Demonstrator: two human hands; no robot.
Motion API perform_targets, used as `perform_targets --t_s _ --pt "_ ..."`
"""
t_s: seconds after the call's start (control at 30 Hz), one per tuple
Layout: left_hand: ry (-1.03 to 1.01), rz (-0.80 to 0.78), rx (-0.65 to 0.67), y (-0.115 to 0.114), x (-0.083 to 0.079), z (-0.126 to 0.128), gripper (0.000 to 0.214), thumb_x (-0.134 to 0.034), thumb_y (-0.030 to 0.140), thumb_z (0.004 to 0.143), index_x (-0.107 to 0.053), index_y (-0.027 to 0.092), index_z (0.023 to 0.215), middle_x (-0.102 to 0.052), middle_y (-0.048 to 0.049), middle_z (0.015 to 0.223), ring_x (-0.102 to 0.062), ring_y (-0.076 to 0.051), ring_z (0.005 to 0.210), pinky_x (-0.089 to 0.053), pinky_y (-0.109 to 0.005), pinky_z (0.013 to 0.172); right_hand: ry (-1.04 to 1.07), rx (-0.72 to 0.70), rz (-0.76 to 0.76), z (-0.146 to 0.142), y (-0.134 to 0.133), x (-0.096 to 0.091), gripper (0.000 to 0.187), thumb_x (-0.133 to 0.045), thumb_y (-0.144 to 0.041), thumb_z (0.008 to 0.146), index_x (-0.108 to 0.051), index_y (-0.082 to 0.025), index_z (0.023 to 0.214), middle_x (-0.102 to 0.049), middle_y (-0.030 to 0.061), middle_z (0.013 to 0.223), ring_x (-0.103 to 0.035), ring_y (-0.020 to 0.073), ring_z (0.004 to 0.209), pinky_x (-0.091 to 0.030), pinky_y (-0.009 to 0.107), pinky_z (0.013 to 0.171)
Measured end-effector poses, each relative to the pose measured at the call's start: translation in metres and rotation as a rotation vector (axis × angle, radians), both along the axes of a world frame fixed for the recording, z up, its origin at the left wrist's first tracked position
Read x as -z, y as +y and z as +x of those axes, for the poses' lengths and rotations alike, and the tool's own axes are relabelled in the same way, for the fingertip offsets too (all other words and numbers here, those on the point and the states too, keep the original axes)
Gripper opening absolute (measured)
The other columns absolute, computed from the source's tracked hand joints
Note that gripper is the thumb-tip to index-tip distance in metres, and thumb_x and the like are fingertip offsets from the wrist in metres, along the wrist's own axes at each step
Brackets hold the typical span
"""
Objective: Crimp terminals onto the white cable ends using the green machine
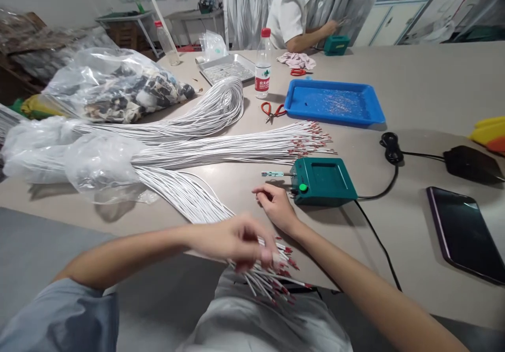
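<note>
My left hand (240,241) is smeared by motion above a bundle of white wires with red tips (272,283), which hangs over the table's front edge by my lap. Its fingers bend downward near the wire ends; whether they grip one cannot be made out. My right hand (278,208) rests on the table with its fingers curled together, and anything inside them is hidden. Just beyond it stands a small green machine (325,181) with a green button and a pale metal piece (274,173) sticking out from its left side.
More white wires (221,149) lie across the table, wrapped in plastic at the left. Behind are a blue tray (335,102), red-handled pliers (272,111) and a water bottle (263,68). A phone (465,231) and black adapter (471,163) lie right. A co-worker (290,12) sits opposite.
</note>
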State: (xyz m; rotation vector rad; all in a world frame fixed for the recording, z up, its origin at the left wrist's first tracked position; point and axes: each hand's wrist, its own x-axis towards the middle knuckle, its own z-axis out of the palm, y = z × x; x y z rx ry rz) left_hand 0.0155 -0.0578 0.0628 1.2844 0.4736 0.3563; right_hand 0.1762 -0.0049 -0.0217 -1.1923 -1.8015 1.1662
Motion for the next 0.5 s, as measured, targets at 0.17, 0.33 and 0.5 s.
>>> perform_targets --t_s 0.17,0.33,0.5 --pt "-0.176 -0.101 -0.585 0.052 0.056 -0.007 0.034 -0.072 0.041 0.07 -0.066 0.008 0.075 -0.056 -0.0021 0.057 -0.053 -0.009 0.053 -0.043 -0.022 0.053 0.132 0.116 -0.063 0.0 -0.002 -0.001 0.024 -0.048 -0.032 0.084 -0.063 -0.017 0.095 -0.06 0.0021 0.072 -0.049 0.0113 0.056 -0.039 0.023 0.05" --pt "-0.123 -0.139 -0.597 0.063 0.089 -0.008 0.03 -0.074 0.036 0.069 -0.067 0.008 0.076 -0.062 -0.0021 0.06 -0.056 -0.009 0.053 -0.042 -0.02 0.052 0.407 0.123 -0.265 -0.006 -0.004 -0.003 0.033 -0.057 -0.041 0.081 -0.059 -0.018 0.105 -0.054 -0.0019 0.068 -0.036 0.005 0.044 -0.03 0.02 0.041" --pt "-0.079 -0.087 -0.528 0.059 0.089 -0.013 0.029 -0.072 0.037 0.071 -0.067 0.008 0.073 -0.063 -0.003 0.061 -0.057 -0.009 0.05 -0.039 -0.019 0.049 0.449 0.11 -0.346 -0.008 0.0 -0.007 0.028 -0.066 -0.04 0.074 -0.061 -0.017 0.089 -0.053 -0.0032 0.063 -0.035 0.004 0.043 -0.029 0.02 0.041"
